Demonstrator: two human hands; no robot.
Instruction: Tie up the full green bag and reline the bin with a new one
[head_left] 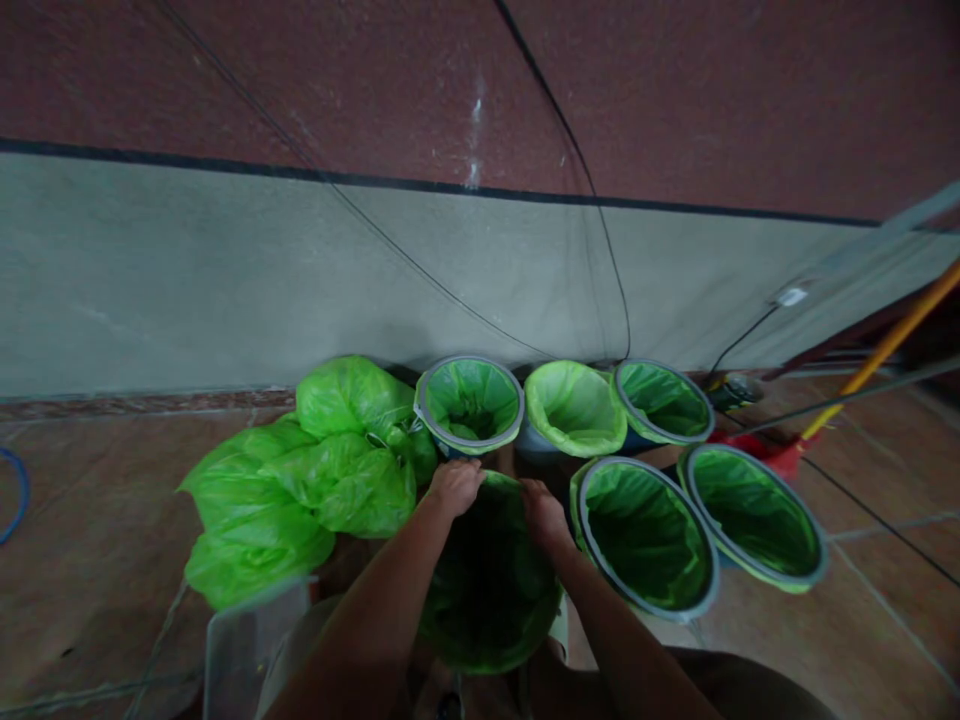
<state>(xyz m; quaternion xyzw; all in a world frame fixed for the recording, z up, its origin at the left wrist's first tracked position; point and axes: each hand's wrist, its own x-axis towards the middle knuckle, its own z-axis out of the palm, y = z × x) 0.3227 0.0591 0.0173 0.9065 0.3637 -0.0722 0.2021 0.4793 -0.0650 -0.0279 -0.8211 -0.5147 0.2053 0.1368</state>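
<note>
Left hand (456,486) and right hand (541,515) are set on the far edge of a green bin liner (491,610), a short gap left between them. Fingers are seen bent over that edge; whether the film is pinched or only pressed cannot be told. The lined bin is framed between the 2 forearms, its mouth lying on the body side of the hands. Both hands are in touch with it, so neither is clearly nearer. Its mouth is pointed upward at the wearer; its long axis is run down from there toward the floor, the base hidden.

Beside the left forearm, a clear plastic tub (251,640) is placed. Beyond it, tied green garbage bags (262,490) are heaped on the tiled floor (90,580). To the right, 2 grey-rimmed bins (712,590) are stood; behind, 3 more lined bins (517,400) are ranged along the wall (187,270), the middle 1 shown without a grey ring. At far right, a red dustpan-like object (784,460) is partly hidden by a bin. Maroon and grey paint is divided by a dark stripe, and black cables (574,150) are hung across it.
</note>
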